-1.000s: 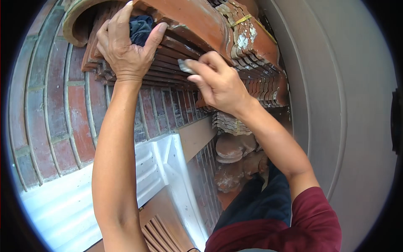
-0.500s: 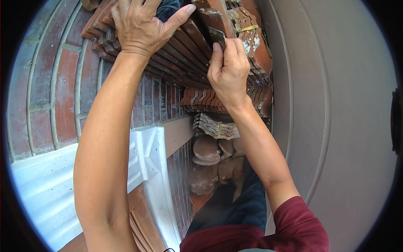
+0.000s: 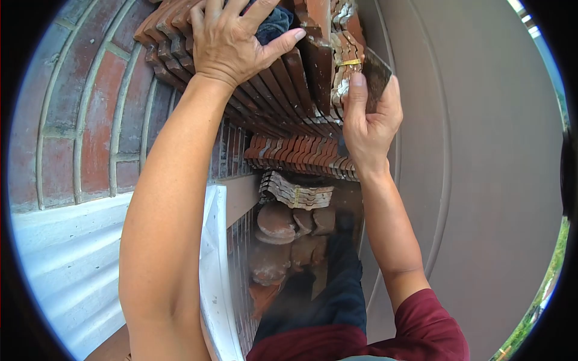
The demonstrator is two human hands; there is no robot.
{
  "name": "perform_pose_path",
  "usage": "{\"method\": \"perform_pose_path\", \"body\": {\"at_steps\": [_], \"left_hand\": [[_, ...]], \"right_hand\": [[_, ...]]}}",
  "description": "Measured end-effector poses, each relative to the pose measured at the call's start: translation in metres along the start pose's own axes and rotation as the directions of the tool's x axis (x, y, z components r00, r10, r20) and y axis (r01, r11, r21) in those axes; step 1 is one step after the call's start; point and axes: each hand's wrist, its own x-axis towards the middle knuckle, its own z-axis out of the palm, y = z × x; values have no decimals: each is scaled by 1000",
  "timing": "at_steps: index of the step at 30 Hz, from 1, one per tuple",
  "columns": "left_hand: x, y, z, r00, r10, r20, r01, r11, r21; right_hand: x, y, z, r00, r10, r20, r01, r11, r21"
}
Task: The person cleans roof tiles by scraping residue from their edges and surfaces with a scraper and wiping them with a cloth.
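Note:
My left hand [image 3: 232, 51] lies with fingers spread over the upper row of stacked red clay roof tiles [image 3: 280, 87]. Beside its fingers sits a bunched dark blue cloth [image 3: 276, 25]. My right hand [image 3: 373, 123] grips a thin, dark, flat plate [image 3: 377, 75], which looks like a scraper blade; its handle, if any, is hidden. The plate is at the right end of the tile row, next to a bundle of tiles [image 3: 346, 51] with whitish crust and a yellow band.
A brick wall [image 3: 99, 120] and white ledge [image 3: 66, 240] stand left. A grey panel [image 3: 481, 150] closes the right side. Lower down are another tile row [image 3: 301, 153], a pale strapped tile bundle [image 3: 295, 191] and rounded tiles [image 3: 277, 222] near my legs.
My right hand has moved right with the dark plate, from between the tiles to beyond their right end. My left hand stays spread on the tiles while the view shifts a little.

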Motion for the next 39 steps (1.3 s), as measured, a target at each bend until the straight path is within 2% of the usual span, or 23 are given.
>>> {"method": "perform_pose_path", "body": {"at_steps": [2, 5, 6, 7, 9, 11, 13, 15, 17, 19, 22, 23, 27, 29, 31, 35, 39], "left_hand": [[-4, -3, 4, 1000, -7, 15, 7, 1000, 8], [-2, -3, 5, 1000, -14, 12, 14, 999, -35], [-6, -4, 7, 998, -41, 40, 41, 999, -13], [-7, -5, 9, 999, -40, 32, 41, 999, -26], [-6, -7, 10, 999, -35, 14, 35, 999, -39], [-4, -5, 7, 998, -39, 39, 40, 999, -30], [-4, -4, 4, 997, -40, 72, 42, 999, -25], [-4, -6, 8, 997, -35, 62, 37, 999, -24], [-3, -4, 3, 996, -30, 83, 32, 999, -26], [-3, -3, 2, 997, -22, 80, 24, 1000, -20], [-3, -3, 3, 996, -19, 86, 20, 1000, -14], [-1, -3, 3, 996, -19, 86, 20, 1000, -16], [-3, -2, 1, 994, -28, 102, 31, 999, -27], [-1, -2, 0, 995, -34, 96, 37, 999, -30], [-1, -2, -1, 993, -48, 110, 51, 998, -31], [0, -1, -2, 993, -66, 102, 73, 995, -73], [1, -2, -3, 993, -65, 95, 73, 994, -86]], "right_hand": [[1, 3, -4, 996, 91, 3, -91, 994, 65], [-7, 2, -19, 970, 237, 52, -238, 971, 31], [-19, -3, -25, 899, 421, 121, -435, 893, 118], [-31, -7, -32, 788, 588, 184, -615, 767, 181], [-79, 12, -37, 598, 757, 263, -797, 529, 292], [-126, 10, -48, 261, 903, 341, -951, 179, 253], [-180, 12, -60, -48, 931, 362, -963, -140, 230], [-227, 10, -75, -298, 855, 424, -888, -412, 206], [-257, 2, -86, -426, 778, 461, -799, -563, 212], [-262, -6, -94, -424, 756, 498, -782, -583, 221], [-237, -4, -99, -340, 788, 513, -809, -523, 268], [-219, -4, -99, -288, 823, 490, -852, -454, 261], [-142, 9, -94, 71, 880, 470, -964, -61, 259], [-90, 8, -87, 296, 842, 452, -951, 216, 221], [-33, 5, -76, 461, 768, 444, -887, 413, 208], [84, -23, -40, 691, 611, 386, -693, 712, 112], [152, -32, 0, 807, 497, 318, -545, 834, 81]]}}
